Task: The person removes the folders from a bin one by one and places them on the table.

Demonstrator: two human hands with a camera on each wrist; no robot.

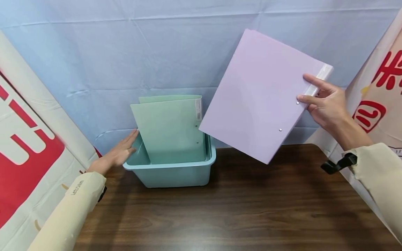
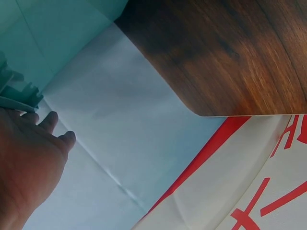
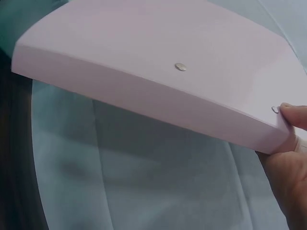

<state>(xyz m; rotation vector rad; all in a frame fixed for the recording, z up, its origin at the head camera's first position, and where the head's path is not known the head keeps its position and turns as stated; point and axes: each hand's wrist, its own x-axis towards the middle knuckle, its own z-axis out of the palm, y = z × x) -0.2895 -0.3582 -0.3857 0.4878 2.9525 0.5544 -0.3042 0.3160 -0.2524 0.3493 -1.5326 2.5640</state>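
Observation:
My right hand (image 1: 328, 101) pinches a lilac ring-binder folder (image 1: 260, 94) near the spine's upper end, over the white label strip. Tilted, the folder hangs in the air right of the bin, its lower left corner overlapping the bin's edge in the head view. Two metal rivets show near its spine (image 3: 144, 98) in the right wrist view. A teal plastic bin (image 1: 176, 176) stands on the table, with green folders (image 1: 169, 132) upright inside. My left hand (image 1: 120, 153) rests at the bin's left rim, fingers extended; in the left wrist view its fingertips reach the bin's edge (image 2: 21, 104).
The dark wooden table (image 1: 251, 209) extends in front of the bin and to its right. A pale blue cloth (image 1: 94, 62) hangs close behind. White cloths with red print (image 1: 28, 146) stand at the left and right sides.

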